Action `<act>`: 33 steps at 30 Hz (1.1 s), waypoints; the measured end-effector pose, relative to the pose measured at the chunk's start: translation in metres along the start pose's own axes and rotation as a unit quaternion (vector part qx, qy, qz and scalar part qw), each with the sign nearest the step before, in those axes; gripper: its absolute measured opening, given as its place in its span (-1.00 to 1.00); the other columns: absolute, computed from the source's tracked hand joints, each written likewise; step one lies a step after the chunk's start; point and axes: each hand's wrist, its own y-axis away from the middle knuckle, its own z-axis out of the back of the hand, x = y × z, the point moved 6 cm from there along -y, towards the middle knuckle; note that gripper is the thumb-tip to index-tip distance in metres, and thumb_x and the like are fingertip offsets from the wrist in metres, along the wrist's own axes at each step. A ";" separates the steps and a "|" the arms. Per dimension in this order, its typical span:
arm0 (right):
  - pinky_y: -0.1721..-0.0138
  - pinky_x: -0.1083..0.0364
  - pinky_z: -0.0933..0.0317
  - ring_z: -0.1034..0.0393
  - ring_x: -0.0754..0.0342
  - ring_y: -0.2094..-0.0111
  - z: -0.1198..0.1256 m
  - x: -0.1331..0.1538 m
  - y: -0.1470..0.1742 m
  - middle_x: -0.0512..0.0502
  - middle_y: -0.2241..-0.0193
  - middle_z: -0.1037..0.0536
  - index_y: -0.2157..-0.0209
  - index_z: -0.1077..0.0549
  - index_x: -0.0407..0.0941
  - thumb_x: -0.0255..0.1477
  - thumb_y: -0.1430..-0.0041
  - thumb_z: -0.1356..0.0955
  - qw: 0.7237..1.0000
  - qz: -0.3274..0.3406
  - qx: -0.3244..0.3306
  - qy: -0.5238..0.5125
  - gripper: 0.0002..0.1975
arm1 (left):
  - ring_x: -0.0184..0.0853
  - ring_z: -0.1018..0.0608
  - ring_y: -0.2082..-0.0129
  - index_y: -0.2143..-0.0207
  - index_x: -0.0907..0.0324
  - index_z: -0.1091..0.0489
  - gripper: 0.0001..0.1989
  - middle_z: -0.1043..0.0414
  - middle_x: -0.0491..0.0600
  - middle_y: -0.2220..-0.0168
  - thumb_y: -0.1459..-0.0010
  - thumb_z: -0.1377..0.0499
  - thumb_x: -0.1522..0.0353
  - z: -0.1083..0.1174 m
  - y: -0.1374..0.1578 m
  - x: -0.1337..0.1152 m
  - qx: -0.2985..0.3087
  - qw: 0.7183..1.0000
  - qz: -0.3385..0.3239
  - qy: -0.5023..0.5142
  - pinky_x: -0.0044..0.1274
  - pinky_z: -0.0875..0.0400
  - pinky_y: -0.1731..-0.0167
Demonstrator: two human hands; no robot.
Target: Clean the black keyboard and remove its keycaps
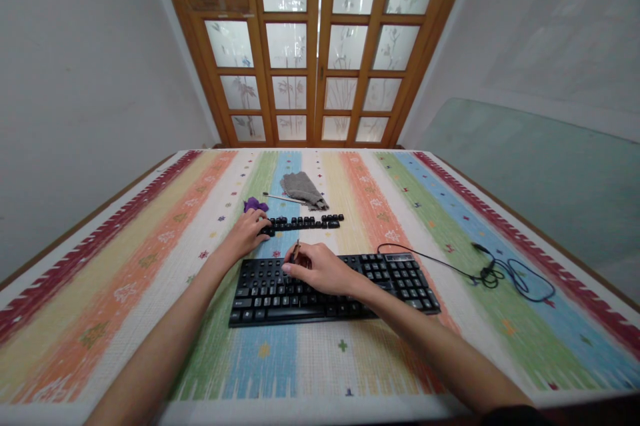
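Keyboard [345, 289] under right hand [323, 269] — legends unreadable.

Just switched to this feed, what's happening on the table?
A person is working on a black keyboard on a striped tablecloth. The right hand holds a thin tool over its upper rows. The left hand rests at the end of a row of loose keycaps behind it. A grey cloth lies further back.

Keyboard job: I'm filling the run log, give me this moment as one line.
left hand: on row of loose keycaps | right hand: holds thin tool over keyboard | grey cloth behind
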 end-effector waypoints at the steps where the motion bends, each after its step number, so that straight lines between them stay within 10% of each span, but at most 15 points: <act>1: 0.39 0.18 -0.15 -0.33 0.16 0.46 0.000 0.001 0.000 0.02 0.49 -0.48 0.27 -0.48 -0.18 -0.35 -0.22 -0.36 1.000 0.000 0.002 -0.001 -0.83 | -0.13 -0.38 0.14 0.16 0.20 -0.46 -0.78 -0.37 0.09 0.13 -0.10 -0.27 0.40 -0.001 0.000 0.001 0.001 1.000 0.000 -0.005 -0.28 -0.35 0.10; 33: 0.46 0.16 -0.19 -0.36 0.13 0.53 -0.028 -0.029 0.003 0.04 0.55 -0.45 0.32 -0.41 -0.14 -0.37 -0.17 -0.38 0.992 -0.069 -0.049 -0.094 -0.87 | -0.20 -0.54 0.06 0.18 0.12 -0.50 -0.75 -0.53 0.04 0.08 -0.27 -0.10 0.22 0.014 0.101 -0.064 -0.108 0.973 0.104 0.177 -0.29 -0.43 0.01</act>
